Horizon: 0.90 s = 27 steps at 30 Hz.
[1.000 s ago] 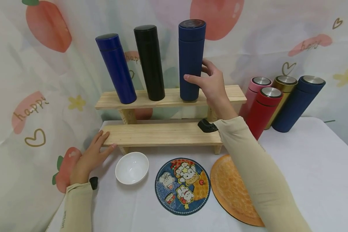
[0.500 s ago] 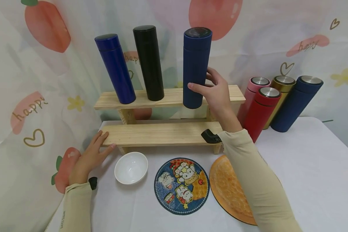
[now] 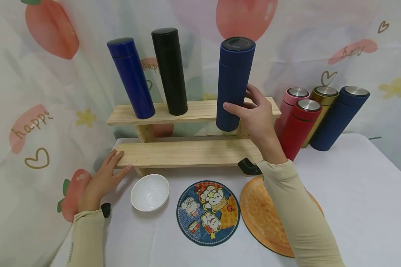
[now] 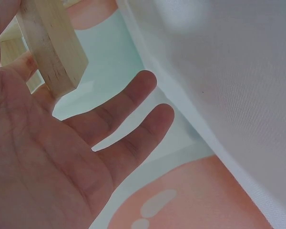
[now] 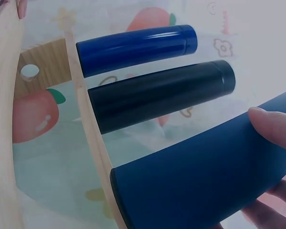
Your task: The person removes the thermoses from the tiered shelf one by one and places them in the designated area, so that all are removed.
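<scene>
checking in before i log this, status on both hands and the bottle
Right hand grips dark blue bottle, lifted off upper shelf. Left hand flat against lower shelf end. White bowl and mats below.

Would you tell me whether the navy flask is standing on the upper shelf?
No: the right hand holds the navy flask lifted, its base off the upper shelf.

Both arms wear long, close-fitting sleeves of pale beige cloth that end at the wrists, leaving the left hand (image 3: 98,183) and right hand (image 3: 258,118) bare. The left sleeve (image 3: 85,237) carries small dark lettering along its length (too small to read). A small black device sits at each wrist — the left wrist unit (image 3: 105,210) rounded, the right wrist unit (image 3: 249,167) angular.
</scene>
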Available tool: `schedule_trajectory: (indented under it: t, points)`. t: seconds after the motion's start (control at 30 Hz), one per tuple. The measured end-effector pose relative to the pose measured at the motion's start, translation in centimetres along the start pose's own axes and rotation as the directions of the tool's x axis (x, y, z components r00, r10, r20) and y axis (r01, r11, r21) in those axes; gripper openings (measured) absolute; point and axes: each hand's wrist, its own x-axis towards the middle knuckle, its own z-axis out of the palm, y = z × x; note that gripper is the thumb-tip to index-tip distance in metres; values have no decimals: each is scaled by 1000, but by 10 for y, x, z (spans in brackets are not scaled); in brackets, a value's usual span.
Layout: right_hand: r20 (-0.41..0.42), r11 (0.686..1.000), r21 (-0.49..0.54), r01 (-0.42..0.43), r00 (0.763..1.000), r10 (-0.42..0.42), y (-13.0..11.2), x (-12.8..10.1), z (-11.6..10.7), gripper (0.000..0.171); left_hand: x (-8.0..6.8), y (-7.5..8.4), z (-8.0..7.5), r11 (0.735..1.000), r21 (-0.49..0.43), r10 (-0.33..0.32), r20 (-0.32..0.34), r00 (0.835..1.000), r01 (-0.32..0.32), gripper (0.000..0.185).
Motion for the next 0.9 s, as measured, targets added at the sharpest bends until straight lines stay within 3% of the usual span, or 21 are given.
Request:
schedule_trajectory:
  t: [0.2,0.5,0.9]
  points:
    - [-29,999,44,6,1000,-4,-1,-12,-7,70,0,-1,0,1000,4,13,-7,1000,-13,87]
    - [-57,1000,-16,4,998,-5,-3,-30,-23,69,1,0,0,1000,7,14,5,1000,-14,87]
    - [-108,1000,18,3,994,-1,8,-42,-40,66,0,0,0,1000,13,6,15,1000,-6,88]
